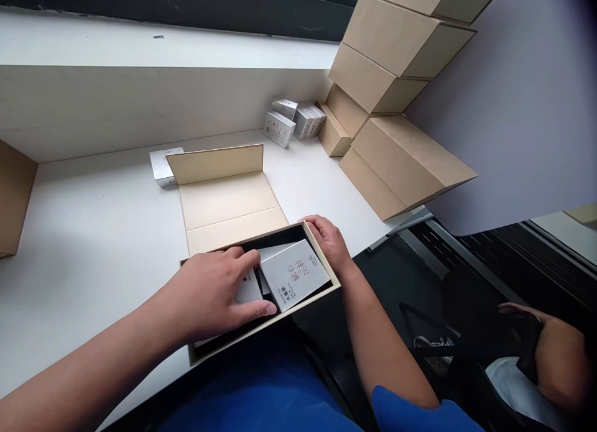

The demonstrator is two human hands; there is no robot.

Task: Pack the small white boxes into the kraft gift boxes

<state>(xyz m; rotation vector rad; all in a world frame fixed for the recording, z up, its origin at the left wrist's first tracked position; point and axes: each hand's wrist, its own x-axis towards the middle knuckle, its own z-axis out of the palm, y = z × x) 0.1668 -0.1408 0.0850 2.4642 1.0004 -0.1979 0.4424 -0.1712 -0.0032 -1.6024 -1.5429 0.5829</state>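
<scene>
An open tan gift box (326,262) with a black inside sits at the table's near edge, its lid (224,196) folded back flat. Small silver-white packs lie in it; one pack (293,273) rests tilted on the right. My left hand (214,292) is inside the box, fingers curled round another small pack (247,290), thumb along its lower edge. My right hand (329,239) grips the box's far right corner, its fingers bent over the rim.
A single silver pack (164,166) lies behind the lid. Several more packs (293,120) stand by the wall. Tan boxes (396,96) are stacked at the right. Another tan box (13,196) is at the left edge. Another person's arm (550,351) shows lower right.
</scene>
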